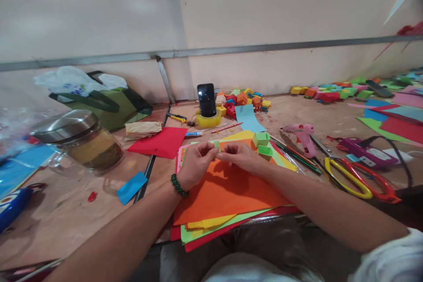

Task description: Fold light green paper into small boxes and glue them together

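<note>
Pale wall panels (132, 22) close off the far edge of the table (277, 119), and we sit at its near edge with a stack of coloured sheets before us, the orange sheet (231, 194) on top and its near corners jutting past the table's edge, perhaps to bring a flat working surface close. Above the stack's far part, our left hand (194, 163) has its grip pinched nearly closed, thumb against finger, on a small green paper piece (217, 144); so fine a hold probably suits something this little and thin. Our right hand (243, 156) brings its fingertips up against the piece's other side, seemingly to steady it, though we cannot tell whether that grip has really closed on it. Two open green boxes (261, 139) rest just beyond the right wrist, likely put there to be out of the way yet reachable. Towards the table's far edge, a phone (206, 99) leans upright in a tape roll (209, 120), which appears to serve as its stand. Towards the right edge, off the stack, we have the glue gun (304, 136) and scissors (346, 178), the handles facing us, handy for picking up.
</note>
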